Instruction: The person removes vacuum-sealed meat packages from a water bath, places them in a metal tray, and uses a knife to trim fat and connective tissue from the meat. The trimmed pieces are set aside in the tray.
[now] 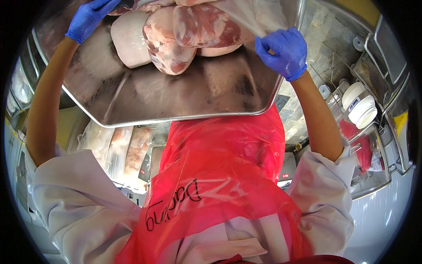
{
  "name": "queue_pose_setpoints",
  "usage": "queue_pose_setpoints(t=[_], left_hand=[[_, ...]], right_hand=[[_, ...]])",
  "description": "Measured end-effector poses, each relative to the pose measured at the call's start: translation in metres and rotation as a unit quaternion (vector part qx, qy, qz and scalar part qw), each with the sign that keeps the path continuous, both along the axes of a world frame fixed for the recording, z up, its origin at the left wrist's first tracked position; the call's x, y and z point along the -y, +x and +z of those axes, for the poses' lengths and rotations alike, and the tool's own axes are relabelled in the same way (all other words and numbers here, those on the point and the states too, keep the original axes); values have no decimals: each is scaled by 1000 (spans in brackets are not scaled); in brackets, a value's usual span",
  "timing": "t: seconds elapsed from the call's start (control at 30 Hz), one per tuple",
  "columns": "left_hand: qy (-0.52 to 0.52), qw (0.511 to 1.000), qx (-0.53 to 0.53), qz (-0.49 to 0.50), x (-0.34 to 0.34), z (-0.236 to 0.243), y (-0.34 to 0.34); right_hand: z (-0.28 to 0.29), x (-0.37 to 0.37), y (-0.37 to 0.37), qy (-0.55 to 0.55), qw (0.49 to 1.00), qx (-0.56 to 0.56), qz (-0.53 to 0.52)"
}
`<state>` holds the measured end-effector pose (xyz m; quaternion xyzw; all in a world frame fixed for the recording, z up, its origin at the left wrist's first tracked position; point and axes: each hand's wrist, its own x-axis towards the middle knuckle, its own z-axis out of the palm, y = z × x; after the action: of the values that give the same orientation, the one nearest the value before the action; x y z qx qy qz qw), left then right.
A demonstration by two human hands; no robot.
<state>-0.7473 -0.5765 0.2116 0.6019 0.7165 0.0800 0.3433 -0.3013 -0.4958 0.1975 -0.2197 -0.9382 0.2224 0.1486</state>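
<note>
Several raw cuts of meat (202,26), pink with pale fat, lie heaped at the far side of a metal tray (145,99). My right hand (283,53), in a blue glove, is closed on clear plastic film (263,15) that stretches over the meat's right side. At the far left, my left hand (90,20), also gloved in blue, reaches to the edge of the heap. Its fingers are drawn together beside a dark patch at the picture's top edge; what they grip is hidden. A pale slab of meat (130,38) lies between that hand and the larger cuts.
Below the tray on the left are plastic-wrapped meat pieces (116,149). White round containers (361,110) stand at the right, near metal rails and a clear bin (367,163) with red material. My red plastic apron (224,167) meets the tray's near edge.
</note>
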Motion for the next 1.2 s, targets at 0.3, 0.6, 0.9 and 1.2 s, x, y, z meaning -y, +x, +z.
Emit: queue_pose_setpoints(t=[0.3, 0.6, 0.9, 1.2], left_hand=[[-20, 986, -157, -54, 6, 133, 82], [-199, 913, -322, -152, -29, 189, 114], [-21, 903, -318, -288, -44, 201, 166], [-84, 851, -383, -350, -43, 197, 191]], right_hand=[[5, -2, 1, 26, 999, 30, -4], [-4, 4, 0, 63, 997, -30, -14], [4, 5, 3, 7, 994, 107, -36], [-1, 6, 5, 30, 993, -104, -54]])
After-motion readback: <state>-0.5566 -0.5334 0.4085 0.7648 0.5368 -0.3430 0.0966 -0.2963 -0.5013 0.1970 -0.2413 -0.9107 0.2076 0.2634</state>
